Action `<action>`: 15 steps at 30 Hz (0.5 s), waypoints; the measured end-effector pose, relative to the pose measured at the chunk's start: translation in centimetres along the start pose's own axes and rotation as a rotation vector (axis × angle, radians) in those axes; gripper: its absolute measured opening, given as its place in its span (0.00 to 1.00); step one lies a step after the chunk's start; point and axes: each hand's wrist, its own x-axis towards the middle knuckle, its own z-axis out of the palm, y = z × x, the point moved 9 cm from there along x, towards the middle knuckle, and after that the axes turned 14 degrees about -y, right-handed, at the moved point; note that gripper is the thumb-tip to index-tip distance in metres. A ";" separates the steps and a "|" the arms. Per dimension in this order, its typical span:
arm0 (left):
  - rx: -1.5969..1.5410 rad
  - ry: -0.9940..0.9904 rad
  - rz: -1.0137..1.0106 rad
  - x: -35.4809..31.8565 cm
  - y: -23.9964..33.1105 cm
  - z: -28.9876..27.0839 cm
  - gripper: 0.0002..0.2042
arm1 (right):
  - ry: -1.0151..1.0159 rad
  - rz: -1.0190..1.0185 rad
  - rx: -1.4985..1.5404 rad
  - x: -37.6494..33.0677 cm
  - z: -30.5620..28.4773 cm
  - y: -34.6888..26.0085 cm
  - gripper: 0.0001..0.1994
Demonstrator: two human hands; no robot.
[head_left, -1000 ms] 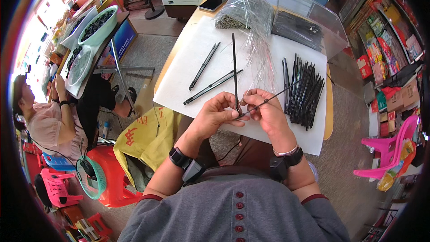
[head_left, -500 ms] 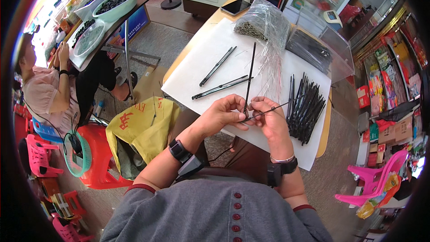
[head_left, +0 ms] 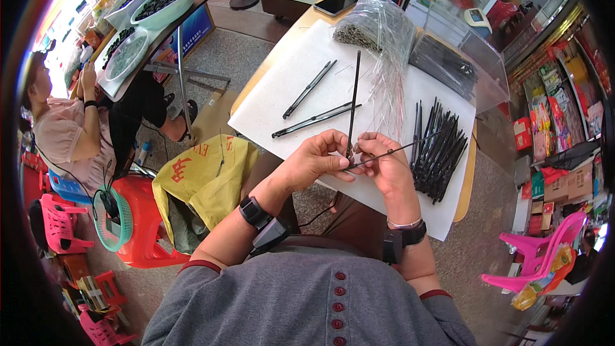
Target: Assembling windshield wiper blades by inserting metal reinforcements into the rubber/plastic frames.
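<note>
White paper covers most of the wooden table, and near its front edge I see my left hand pinched shut on a long black stick standing upright. My right hand grips a thinner black rod, probably touching the stick's base. 3 loose sticks lie left, a black pile right, bare paper between.
</note>
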 end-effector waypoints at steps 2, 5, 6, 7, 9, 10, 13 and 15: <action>0.004 0.004 -0.004 0.0 0.0 0.0 0.10 | 0.006 -0.001 -0.004 0.0 -0.1 0.0 0.07; 0.032 0.004 -0.005 0.0 -0.1 -0.1 0.11 | 0.004 0.011 -0.007 0.0 -0.1 0.1 0.08; 0.041 -0.003 0.005 0.0 -0.1 -0.1 0.11 | 0.001 0.014 -0.015 -0.1 0.0 0.0 0.08; 0.049 -0.010 0.015 0.0 0.0 -0.1 0.11 | -0.002 0.017 -0.023 -0.1 0.1 0.0 0.08; 0.049 -0.014 0.012 0.1 -0.1 -0.1 0.11 | -0.003 0.019 -0.017 -0.2 0.2 -0.1 0.07; 0.048 -0.018 0.010 0.1 -0.1 -0.1 0.11 | -0.005 0.020 -0.012 -0.1 0.2 -0.1 0.06; 0.044 -0.026 0.020 0.1 0.0 0.0 0.11 | -0.007 0.021 -0.022 -0.1 0.2 -0.1 0.06; 0.060 -0.043 0.029 0.0 0.1 0.1 0.11 | -0.005 0.030 -0.033 -0.2 0.2 -0.1 0.06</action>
